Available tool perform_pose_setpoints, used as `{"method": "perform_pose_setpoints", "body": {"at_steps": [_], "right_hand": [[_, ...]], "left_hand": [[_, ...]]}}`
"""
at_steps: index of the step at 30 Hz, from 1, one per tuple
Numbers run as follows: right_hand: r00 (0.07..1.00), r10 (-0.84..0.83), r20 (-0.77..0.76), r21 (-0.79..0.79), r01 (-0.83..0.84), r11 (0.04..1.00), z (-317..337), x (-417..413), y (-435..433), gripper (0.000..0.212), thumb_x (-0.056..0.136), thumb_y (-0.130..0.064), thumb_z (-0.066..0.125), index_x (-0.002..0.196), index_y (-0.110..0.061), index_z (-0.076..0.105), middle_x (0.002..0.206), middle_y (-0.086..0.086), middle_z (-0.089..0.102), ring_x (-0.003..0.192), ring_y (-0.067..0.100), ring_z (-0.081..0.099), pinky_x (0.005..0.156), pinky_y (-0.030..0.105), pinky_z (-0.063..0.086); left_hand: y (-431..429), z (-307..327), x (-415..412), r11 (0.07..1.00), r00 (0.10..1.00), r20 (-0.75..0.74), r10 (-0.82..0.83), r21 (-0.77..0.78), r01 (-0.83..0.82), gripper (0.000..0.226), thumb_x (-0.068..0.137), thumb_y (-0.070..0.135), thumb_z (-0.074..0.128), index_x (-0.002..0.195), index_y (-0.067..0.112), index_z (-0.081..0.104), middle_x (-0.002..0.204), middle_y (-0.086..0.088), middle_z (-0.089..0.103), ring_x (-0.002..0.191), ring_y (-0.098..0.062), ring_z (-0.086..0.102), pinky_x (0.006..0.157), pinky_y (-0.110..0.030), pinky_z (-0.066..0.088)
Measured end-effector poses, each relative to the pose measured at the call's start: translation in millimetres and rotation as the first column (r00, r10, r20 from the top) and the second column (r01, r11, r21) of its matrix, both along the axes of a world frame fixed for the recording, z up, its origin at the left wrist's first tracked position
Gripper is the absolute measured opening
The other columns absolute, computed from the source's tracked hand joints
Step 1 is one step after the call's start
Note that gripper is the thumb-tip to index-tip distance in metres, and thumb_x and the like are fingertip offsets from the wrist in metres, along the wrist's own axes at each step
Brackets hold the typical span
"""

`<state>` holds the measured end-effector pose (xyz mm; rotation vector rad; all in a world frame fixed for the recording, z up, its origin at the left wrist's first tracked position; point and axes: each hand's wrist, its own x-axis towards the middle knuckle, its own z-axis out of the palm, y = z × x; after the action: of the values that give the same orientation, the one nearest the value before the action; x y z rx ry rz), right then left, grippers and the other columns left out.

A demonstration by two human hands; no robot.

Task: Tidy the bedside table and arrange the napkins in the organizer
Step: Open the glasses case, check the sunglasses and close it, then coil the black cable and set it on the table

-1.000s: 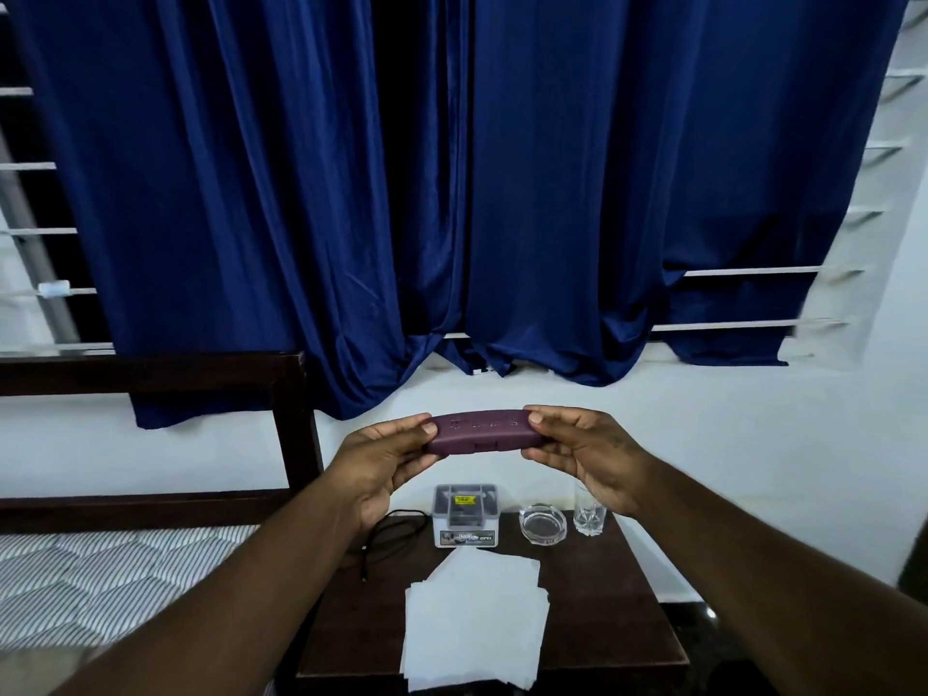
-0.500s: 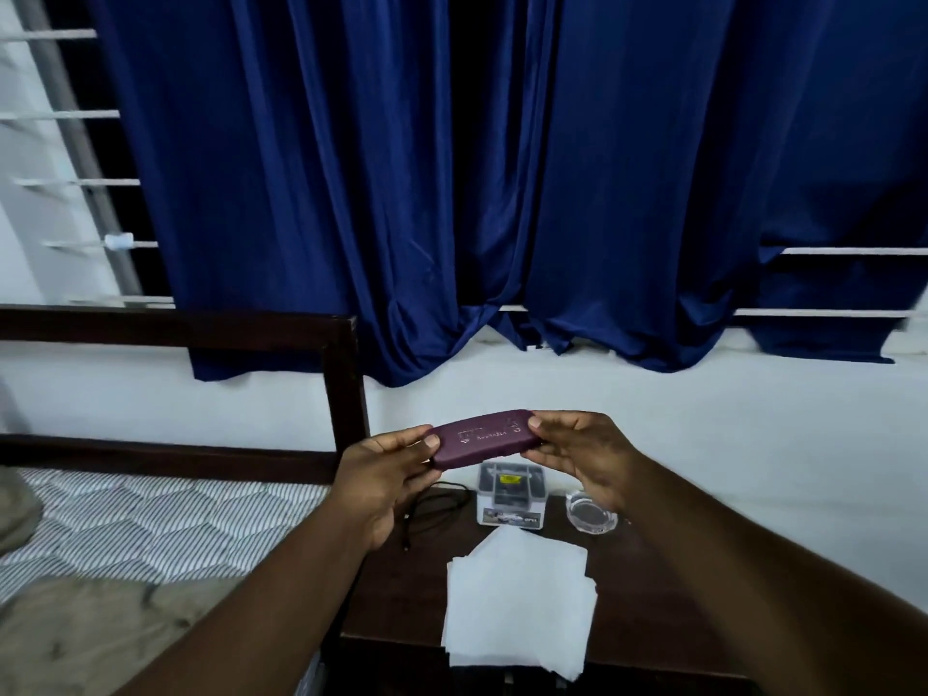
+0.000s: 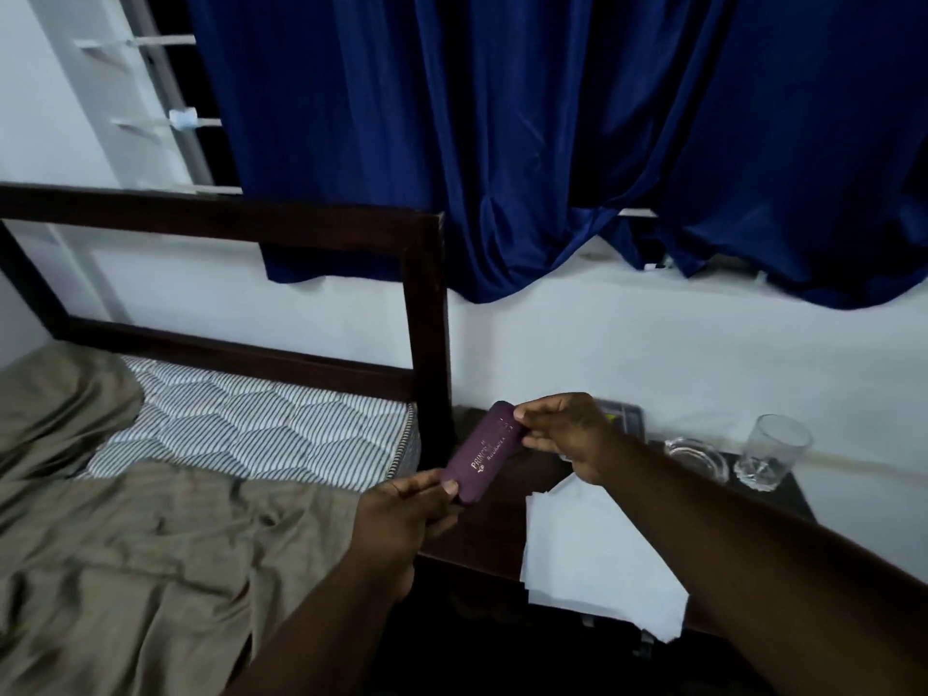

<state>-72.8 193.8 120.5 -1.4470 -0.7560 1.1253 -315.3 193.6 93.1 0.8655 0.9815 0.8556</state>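
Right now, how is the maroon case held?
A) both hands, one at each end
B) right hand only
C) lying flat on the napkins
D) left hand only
A: the left hand pinches the near end of the maroon case and the right hand grips its far end, so neither holds it alone.

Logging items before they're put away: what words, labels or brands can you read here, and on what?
"PRINC...": gold print on the maroon case, pinched between the left hand and right hand; its ending is blurred.
Smaller gold lines around it on the case: too blurred to read.
Yellow label on the small box behind the right hand: mostly hidden, unreadable.
Napkins and glass: no text visible.
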Motion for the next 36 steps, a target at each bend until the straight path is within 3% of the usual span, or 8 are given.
{"method": "perform_pose_setpoints", "body": {"at_steps": [7,11,16,23,26,32,34,36], "right_hand": [[0.997,0.049,0.066,-0.123,-0.041,0.992,-66.1,-16.6,35.3,0.021,0.089,-0.006,0.074,0.106,0.006,0.073,0.090,0.012,0.071,0.079,0.014,0.066,0.064,0.020,0.061],[0.995,0.058,0.076,-0.188,-0.042,0.981,-102.3,-16.7,44.0,0.019,0.089,-0.004,0.073,0.105,0.006,0.073,0.093,0.013,0.071,0.081,0.015,0.067,0.067,0.021,0.061],[0.993,0.073,0.088,-0.222,-0.052,0.974,-137.5,-20.4,51.9,0.018,0.089,-0.003,0.073,0.104,0.006,0.073,0.085,0.011,0.071,0.075,0.012,0.066,0.065,0.020,0.059],[0.987,0.069,0.147,-0.242,-0.032,0.970,-164.5,-24.1,61.0,0.006,0.087,-0.006,0.076,0.093,-0.004,0.077,0.090,0.013,0.073,0.082,0.016,0.068,0.074,0.030,0.060],[0.987,0.049,0.153,-0.230,-0.013,0.973,-169.0,-24.0,61.3,0.007,0.086,-0.006,0.078,0.082,-0.011,0.076,0.092,0.015,0.074,0.086,0.020,0.069,0.084,0.039,0.061],[0.987,0.031,0.160,-0.236,0.008,0.972,-168.0,-23.6,61.3,0.009,0.084,-0.008,0.080,0.091,-0.003,0.077,0.095,0.018,0.075,0.085,0.023,0.072,0.086,0.041,0.062],[0.986,0.017,0.166,-0.228,0.022,0.973,-164.1,-21.9,59.7,0.007,0.084,-0.007,0.080,0.088,-0.004,0.077,0.096,0.021,0.075,0.085,0.024,0.071,0.086,0.042,0.062],[0.984,0.004,0.178,-0.234,0.038,0.972,-157.2,-18.6,58.6,0.013,0.084,-0.007,0.080,0.093,0.001,0.076,0.094,0.022,0.074,0.081,0.023,0.070,0.083,0.040,0.062]], "left_hand": [[5.3,-66.3,-3.4,0.987,0.995,-0.093,0.031,-0.153,-0.045,0.024,0.084,-0.005,0.075,0.107,-0.010,0.070,0.090,-0.024,0.076,0.076,-0.027,0.071,0.069,-0.030,0.061],[11.0,-90.1,3.8,0.968,0.984,-0.165,0.061,-0.233,-0.099,0.008,0.085,-0.011,0.072,0.089,-0.005,0.071,0.071,-0.017,0.074,0.062,-0.022,0.069,0.057,-0.023,0.061],[21.1,-122.4,6.0,0.942,0.972,-0.234,0.002,-0.326,-0.080,0.010,0.087,-0.013,0.068,0.083,-0.004,0.069,0.059,-0.011,0.072,0.052,-0.016,0.069,0.048,-0.020,0.057],[29.0,-144.4,4.2,0.935,0.962,-0.270,-0.034,-0.349,-0.065,0.011,0.085,-0.016,0.069,0.092,-0.007,0.066,0.064,-0.016,0.070,0.049,-0.017,0.068,0.046,-0.021,0.056],[29.3,-147.6,4.4,0.941,0.958,-0.285,-0.022,-0.329,-0.077,0.013,0.083,-0.017,0.070,0.092,-0.007,0.066,0.066,-0.017,0.070,0.051,-0.018,0.068,0.046,-0.022,0.056],[23.4,-146.2,1.5,0.969,0.917,-0.399,0.001,-0.226,-0.100,0.022,0.077,-0.006,0.083,0.093,-0.006,0.068,0.067,-0.014,0.069,0.056,-0.018,0.063,0.049,-0.023,0.055],[20.2,-144.2,-0.7,0.990,0.859,-0.510,0.044,-0.096,-0.107,0.040,0.064,0.014,0.095,0.093,0.000,0.073,0.069,-0.009,0.074,0.058,-0.021,0.066,0.057,-0.032,0.059],[19.4,-136.7,-1.2,0.994,0.728,-0.678,0.101,0.107,-0.038,0.046,0.054,0.034,0.097,0.086,0.013,0.072,0.072,-0.002,0.075,0.067,-0.023,0.071,0.066,-0.039,0.061]]}}
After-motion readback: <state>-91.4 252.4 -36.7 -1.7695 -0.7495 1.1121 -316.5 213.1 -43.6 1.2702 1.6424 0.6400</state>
